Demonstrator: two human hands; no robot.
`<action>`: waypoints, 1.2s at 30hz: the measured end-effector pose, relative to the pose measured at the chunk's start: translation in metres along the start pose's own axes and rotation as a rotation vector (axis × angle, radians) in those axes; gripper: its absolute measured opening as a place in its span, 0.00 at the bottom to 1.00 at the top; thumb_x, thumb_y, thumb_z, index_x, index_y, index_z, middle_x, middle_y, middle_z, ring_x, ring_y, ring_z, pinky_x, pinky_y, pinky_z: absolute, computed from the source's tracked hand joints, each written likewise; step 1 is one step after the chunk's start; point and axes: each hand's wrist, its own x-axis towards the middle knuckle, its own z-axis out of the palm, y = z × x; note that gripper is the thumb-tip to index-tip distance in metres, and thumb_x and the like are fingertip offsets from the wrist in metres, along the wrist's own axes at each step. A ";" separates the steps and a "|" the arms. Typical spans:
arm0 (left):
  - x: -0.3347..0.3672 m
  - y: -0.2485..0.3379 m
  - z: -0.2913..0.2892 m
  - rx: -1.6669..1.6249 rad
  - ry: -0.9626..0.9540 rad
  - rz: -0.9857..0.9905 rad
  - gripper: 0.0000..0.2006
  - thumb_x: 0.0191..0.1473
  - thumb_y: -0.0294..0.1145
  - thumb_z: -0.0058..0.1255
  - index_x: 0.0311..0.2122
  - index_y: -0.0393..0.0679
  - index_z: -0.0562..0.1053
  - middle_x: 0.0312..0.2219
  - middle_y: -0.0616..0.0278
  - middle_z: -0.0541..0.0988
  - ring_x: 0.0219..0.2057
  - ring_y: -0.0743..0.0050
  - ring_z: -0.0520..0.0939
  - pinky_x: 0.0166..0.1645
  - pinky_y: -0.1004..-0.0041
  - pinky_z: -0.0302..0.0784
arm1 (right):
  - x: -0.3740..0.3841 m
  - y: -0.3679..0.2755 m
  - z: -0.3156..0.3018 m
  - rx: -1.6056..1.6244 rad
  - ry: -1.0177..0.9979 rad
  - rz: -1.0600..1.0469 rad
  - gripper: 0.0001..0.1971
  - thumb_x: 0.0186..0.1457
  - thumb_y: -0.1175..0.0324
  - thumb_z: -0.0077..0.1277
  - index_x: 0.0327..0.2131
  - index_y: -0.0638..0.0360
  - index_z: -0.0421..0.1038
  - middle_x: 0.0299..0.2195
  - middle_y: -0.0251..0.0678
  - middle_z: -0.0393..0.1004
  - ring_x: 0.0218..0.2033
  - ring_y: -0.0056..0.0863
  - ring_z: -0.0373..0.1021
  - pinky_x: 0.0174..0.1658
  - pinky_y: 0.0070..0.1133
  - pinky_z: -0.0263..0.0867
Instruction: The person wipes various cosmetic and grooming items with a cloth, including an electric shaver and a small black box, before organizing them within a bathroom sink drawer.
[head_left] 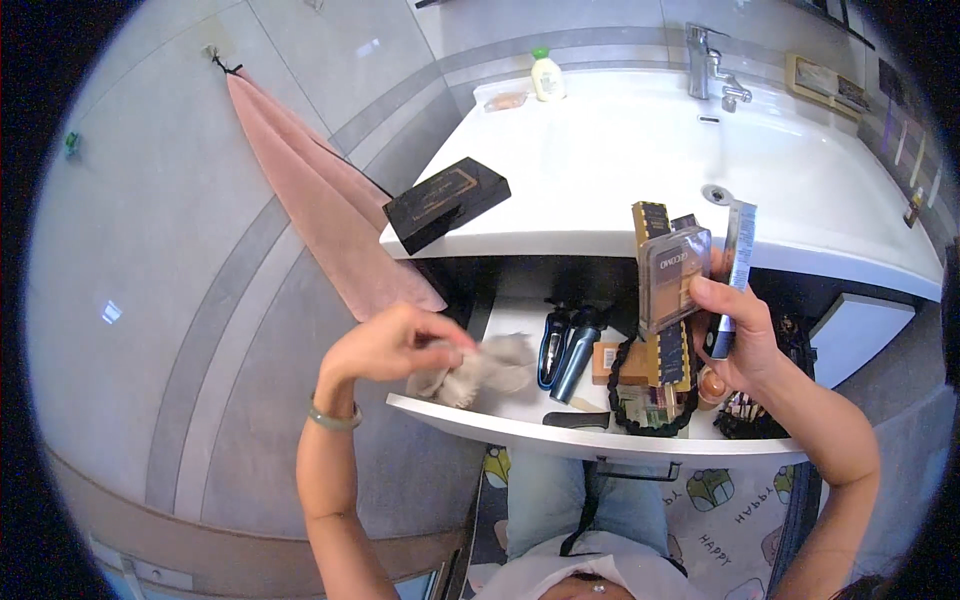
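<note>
My left hand, fingers closed, pinches a crumpled beige cloth over the left end of the open drawer; the cloth is smeared by motion. In my right hand, above the drawer's right half, is a bundle of cosmetics. It includes a clear-lidded makeup compact, a slim silver-white box and a black-and-gold narrow box. Below the bundle a black-rimmed pouch lies in the drawer, partly hidden. An electric shaver and a blue-grey cylindrical device lie between my hands.
A black box sits at the counter's left front corner. Behind are a green-capped bottle, a faucet and the white basin. A pink towel hangs on the left wall. A dark mesh bag lies in the drawer's right end.
</note>
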 end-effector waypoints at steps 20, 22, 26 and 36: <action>0.139 0.056 -0.036 0.309 1.002 0.268 0.11 0.53 0.28 0.49 0.41 0.41 0.77 0.27 0.56 0.80 0.28 0.70 0.79 0.37 0.71 0.73 | -0.009 0.013 -0.018 -0.049 -0.043 0.011 0.13 0.51 0.70 0.56 0.39 0.59 0.64 0.36 0.38 0.73 0.37 0.27 0.74 0.41 0.27 0.74; 0.133 0.063 -0.077 0.289 1.133 0.278 0.12 0.54 0.29 0.49 0.43 0.41 0.76 0.25 0.60 0.80 0.27 0.76 0.77 0.37 0.73 0.73 | -0.008 0.014 -0.016 -0.042 -0.045 -0.001 0.13 0.51 0.70 0.56 0.39 0.59 0.64 0.36 0.39 0.73 0.36 0.28 0.74 0.41 0.27 0.74; 0.132 0.075 -0.139 0.126 1.569 0.426 0.11 0.55 0.30 0.50 0.42 0.41 0.77 0.27 0.64 0.80 0.30 0.84 0.77 0.35 0.80 0.73 | -0.006 0.019 -0.018 -0.057 -0.050 0.003 0.13 0.51 0.70 0.55 0.39 0.59 0.64 0.36 0.40 0.73 0.36 0.28 0.74 0.40 0.27 0.75; 0.086 0.050 -0.016 0.602 0.938 0.839 0.11 0.45 0.23 0.56 0.37 0.39 0.74 0.28 0.56 0.78 0.24 0.70 0.78 0.26 0.76 0.74 | -0.011 0.006 -0.014 0.055 -0.007 -0.028 0.15 0.49 0.72 0.56 0.40 0.59 0.65 0.37 0.39 0.73 0.37 0.27 0.74 0.43 0.26 0.74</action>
